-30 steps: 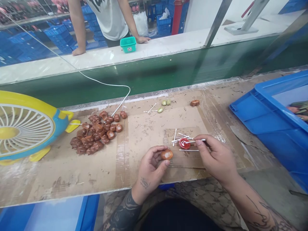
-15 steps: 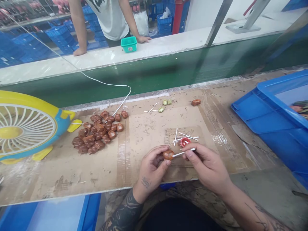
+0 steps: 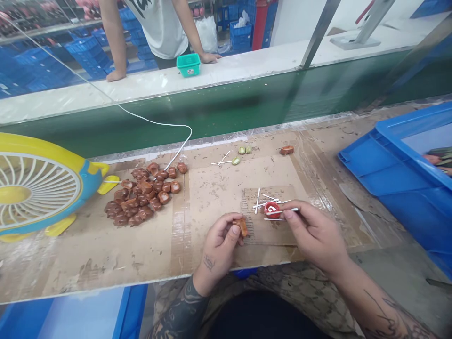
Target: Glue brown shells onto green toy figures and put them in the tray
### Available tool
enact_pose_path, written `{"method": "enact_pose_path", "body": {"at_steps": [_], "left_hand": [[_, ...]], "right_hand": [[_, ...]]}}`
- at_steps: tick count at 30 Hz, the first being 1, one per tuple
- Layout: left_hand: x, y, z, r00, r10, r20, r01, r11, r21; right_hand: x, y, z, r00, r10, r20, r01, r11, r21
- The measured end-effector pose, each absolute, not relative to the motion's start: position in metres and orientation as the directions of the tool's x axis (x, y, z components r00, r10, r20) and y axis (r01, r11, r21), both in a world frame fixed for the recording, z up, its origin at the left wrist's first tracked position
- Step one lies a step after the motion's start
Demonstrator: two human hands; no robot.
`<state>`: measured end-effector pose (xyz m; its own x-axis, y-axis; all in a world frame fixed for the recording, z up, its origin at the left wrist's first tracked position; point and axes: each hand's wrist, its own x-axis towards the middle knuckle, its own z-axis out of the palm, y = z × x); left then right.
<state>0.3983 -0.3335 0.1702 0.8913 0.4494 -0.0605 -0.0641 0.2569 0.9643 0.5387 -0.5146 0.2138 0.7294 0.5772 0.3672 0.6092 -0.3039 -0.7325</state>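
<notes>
Between the thumb and fingers of my left hand (image 3: 221,240) is a small glossy brown moulded piece (image 3: 243,227). My right hand (image 3: 316,233) pinches a cotton swab (image 3: 282,212), its tip over a small red cap (image 3: 271,207) with white stuff inside. Whether the tip touches the white stuff, I cannot tell. Several loose cotton swabs (image 3: 259,200) lie around the cap on a cardboard square (image 3: 286,235). To the left is a pile of similar brown pieces (image 3: 141,193), some showing pale hollows.
A yellow and blue fan (image 3: 45,183) stands at left, with a white cable (image 3: 155,123) nearby. Small green pieces (image 3: 242,150) and one brown piece (image 3: 286,149) lie farther back. A blue crate (image 3: 399,174) is at right. Behind the ledge, a person (image 3: 155,33) leans near a green basket (image 3: 188,65).
My right hand has moved the swab away from the brown piece and over the red cap. My left hand has shifted slightly left and turned the piece.
</notes>
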Motion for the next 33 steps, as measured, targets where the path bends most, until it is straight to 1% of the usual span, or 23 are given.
{"method": "enact_pose_path", "body": {"at_steps": [2,4,6,8,11,13,15,16,18,20,22,25,33], "left_hand": [[0.399,-0.333,0.172,0.898,0.439,-0.003,-0.110,0.232,0.966],[0.400,-0.333,0.173,0.903,0.429,0.030,-0.134,0.215,0.967],[0.401,-0.335,0.174,0.911,0.413,-0.003,-0.106,0.240,0.965],[0.401,-0.336,0.174,0.920,0.385,-0.070,-0.057,0.307,0.950],[0.401,-0.337,0.174,0.925,0.364,-0.106,-0.040,0.372,0.927],[0.401,-0.337,0.175,0.922,0.375,-0.090,-0.055,0.359,0.932],[0.401,-0.336,0.177,0.923,0.376,-0.086,-0.052,0.342,0.938],[0.401,-0.336,0.178,0.924,0.373,-0.089,-0.045,0.335,0.941],[0.401,-0.335,0.179,0.925,0.368,-0.093,-0.033,0.322,0.946],[0.401,-0.335,0.178,0.927,0.364,-0.090,-0.030,0.312,0.950],[0.400,-0.335,0.177,0.930,0.361,-0.075,-0.041,0.305,0.952],[0.400,-0.335,0.176,0.934,0.353,-0.050,-0.059,0.292,0.955],[0.400,-0.332,0.177,0.944,0.331,0.002,-0.088,0.247,0.965]], "right_hand": [[0.546,-0.516,0.209,0.740,0.559,0.375,0.633,-0.388,-0.670],[0.551,-0.516,0.205,0.730,0.575,0.369,0.652,-0.424,-0.628],[0.553,-0.516,0.201,0.724,0.595,0.349,0.657,-0.438,-0.614],[0.554,-0.516,0.199,0.728,0.598,0.335,0.649,-0.443,-0.619],[0.552,-0.517,0.199,0.775,0.541,0.326,0.592,-0.441,-0.675],[0.548,-0.518,0.203,0.835,0.462,0.299,0.498,-0.404,-0.767],[0.542,-0.518,0.208,0.877,0.417,0.239,0.382,-0.303,-0.873],[0.538,-0.518,0.211,0.880,0.426,0.207,0.330,-0.238,-0.913],[0.529,-0.514,0.215,0.855,0.496,0.152,0.244,-0.125,-0.962],[0.519,-0.510,0.216,0.809,0.576,0.117,0.195,-0.074,-0.978],[0.512,-0.506,0.214,0.775,0.624,0.094,0.185,-0.082,-0.979],[0.508,-0.503,0.210,0.755,0.652,0.071,0.197,-0.122,-0.973],[0.515,-0.500,0.211,0.761,0.642,0.097,0.257,-0.160,-0.953]]}}
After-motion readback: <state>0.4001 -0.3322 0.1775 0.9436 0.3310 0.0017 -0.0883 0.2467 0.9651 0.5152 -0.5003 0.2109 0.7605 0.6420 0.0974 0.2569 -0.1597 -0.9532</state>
